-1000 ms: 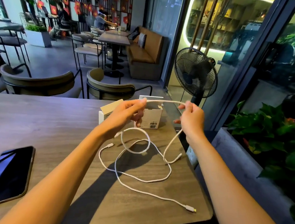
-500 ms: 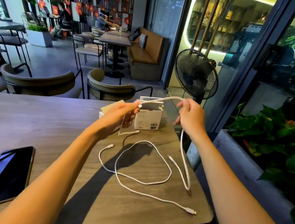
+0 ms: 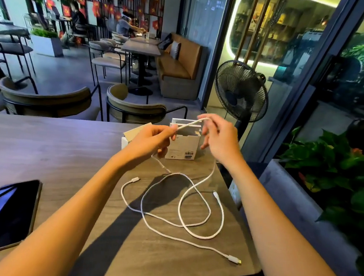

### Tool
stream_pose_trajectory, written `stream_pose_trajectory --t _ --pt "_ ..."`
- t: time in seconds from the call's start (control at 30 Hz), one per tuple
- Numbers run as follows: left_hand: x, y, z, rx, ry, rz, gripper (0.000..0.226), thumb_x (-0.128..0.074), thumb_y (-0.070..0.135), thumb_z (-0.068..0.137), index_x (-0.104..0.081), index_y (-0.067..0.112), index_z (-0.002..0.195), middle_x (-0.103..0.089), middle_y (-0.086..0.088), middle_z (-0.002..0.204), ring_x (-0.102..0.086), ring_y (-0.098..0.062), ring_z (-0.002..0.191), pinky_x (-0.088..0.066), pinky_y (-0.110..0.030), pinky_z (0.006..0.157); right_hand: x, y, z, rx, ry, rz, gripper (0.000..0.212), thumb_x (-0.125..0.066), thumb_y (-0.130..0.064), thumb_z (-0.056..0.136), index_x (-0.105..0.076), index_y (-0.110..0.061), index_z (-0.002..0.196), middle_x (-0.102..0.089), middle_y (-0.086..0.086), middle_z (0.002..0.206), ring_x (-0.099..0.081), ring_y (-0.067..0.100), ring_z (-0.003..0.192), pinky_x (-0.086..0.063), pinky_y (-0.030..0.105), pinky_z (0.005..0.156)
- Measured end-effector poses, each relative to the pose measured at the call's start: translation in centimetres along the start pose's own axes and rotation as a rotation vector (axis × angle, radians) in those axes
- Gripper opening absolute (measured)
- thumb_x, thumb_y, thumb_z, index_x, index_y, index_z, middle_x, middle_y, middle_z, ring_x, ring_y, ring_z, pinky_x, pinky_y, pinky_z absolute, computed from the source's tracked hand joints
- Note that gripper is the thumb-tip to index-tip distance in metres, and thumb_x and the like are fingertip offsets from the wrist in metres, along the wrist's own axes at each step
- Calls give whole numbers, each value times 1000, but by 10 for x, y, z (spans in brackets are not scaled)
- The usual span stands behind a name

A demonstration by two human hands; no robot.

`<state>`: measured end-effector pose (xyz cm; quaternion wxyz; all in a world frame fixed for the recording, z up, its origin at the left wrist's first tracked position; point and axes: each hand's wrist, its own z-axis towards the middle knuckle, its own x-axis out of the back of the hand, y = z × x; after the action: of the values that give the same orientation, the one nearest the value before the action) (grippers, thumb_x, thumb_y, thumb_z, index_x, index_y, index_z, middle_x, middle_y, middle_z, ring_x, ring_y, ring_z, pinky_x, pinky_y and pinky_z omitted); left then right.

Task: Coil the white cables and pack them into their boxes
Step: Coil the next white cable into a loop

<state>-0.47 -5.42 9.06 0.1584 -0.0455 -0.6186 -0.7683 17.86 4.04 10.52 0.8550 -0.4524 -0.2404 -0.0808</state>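
Above the centre of the frame, the left hand [image 3: 152,140] and the right hand [image 3: 219,139] each pinch one thin white cable [image 3: 190,124] in a fingertip grip, a short taut stretch running between them. From the right hand it drops to the brown wood-grain counter [image 3: 54,155], where white cable lies in loose loops [image 3: 194,207]. Just behind the hands stands an open white cardboard box [image 3: 184,147]. A black smartphone [image 3: 8,216] lies at lower left.
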Motion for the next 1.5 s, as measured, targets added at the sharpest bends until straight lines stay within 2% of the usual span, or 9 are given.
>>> stream_pose_trajectory --t 0.13,0.3,0.5,0.63,0.93,1.1,1.2,1.37,1.5 --pt "6 -1 -2 -10 -21 6 39 -47 32 107 -64 -2 98 -60 15 58 -55 -5 59 -53 -17 59 4 17 -1 -251 246 4 30 -43 -17 110 -63 -14 133 -70 7 98 -68 15 70 -64 31 63" --pt "1 -2 0 -23 33 31 36 -47 37 106 -72 14 95 -46 11 49 -37 -4 47 -33 -14 47 -10 13 -21 -31 -24 -226 71 -63 -5 97 -33 -28 157 -51 3 146 -49 19 136 -44 31 106" --pt "-4 -1 2 10 -21 -74 45 -50 48 104 -73 12 90 -41 6 54 -36 -10 48 -32 -24 48 -32 2 -37 183 -162 -30 17 -49 -26 108 -60 -19 120 -66 -4 95 -62 3 77 -50 18 63" --pt "5 -2 -3 19 -187 -75 31 -50 43 104 -75 34 89 -42 2 59 -43 -13 51 -44 -24 49 -27 15 -32 170 -49 -50 24 -45 -26 109 -66 -16 115 -69 -3 103 -62 3 89 -52 18 69" --pt "13 -17 -10 261 -325 -96 48 -37 51 106 -61 15 85 -38 5 60 -30 -8 50 -29 -18 45 -13 32 -23 -41 357 -85 30 -42 -20 111 -70 -13 104 -64 -6 84 -57 2 69 -42 18 63" --pt "1 -16 5 165 -227 -463 40 -33 38 111 -56 19 84 -36 2 67 -32 -12 59 -35 -21 51 -33 35 -41 -221 -262 -323 29 -46 -18 108 -75 -19 115 -73 6 113 -55 2 66 -39 13 55" --pt "-4 -20 14 37 -62 -516 34 -32 29 112 -58 15 95 -47 0 72 -49 -13 67 -51 -25 68 -47 11 -59 -153 -577 -271 29 -49 -29 107 -77 -23 116 -73 4 120 -66 17 97 -51 29 84" --pt "-12 -40 14 -144 308 -3 27 -42 22 110 -67 17 104 -67 2 83 -70 -9 83 -60 -24 80 -40 -20 -60 -36 -546 -151 30 -52 -34 107 -77 -17 102 -63 -3 73 -52 7 63 -39 24 61" --pt "-12 -54 6 -230 110 257 27 -46 24 108 -70 15 105 -68 -1 80 -65 -9 69 -53 -20 65 -27 -23 -44 57 -416 -131 27 -60 -39 102 -77 -23 88 -62 -10 67 -53 1 58 -39 18 59"
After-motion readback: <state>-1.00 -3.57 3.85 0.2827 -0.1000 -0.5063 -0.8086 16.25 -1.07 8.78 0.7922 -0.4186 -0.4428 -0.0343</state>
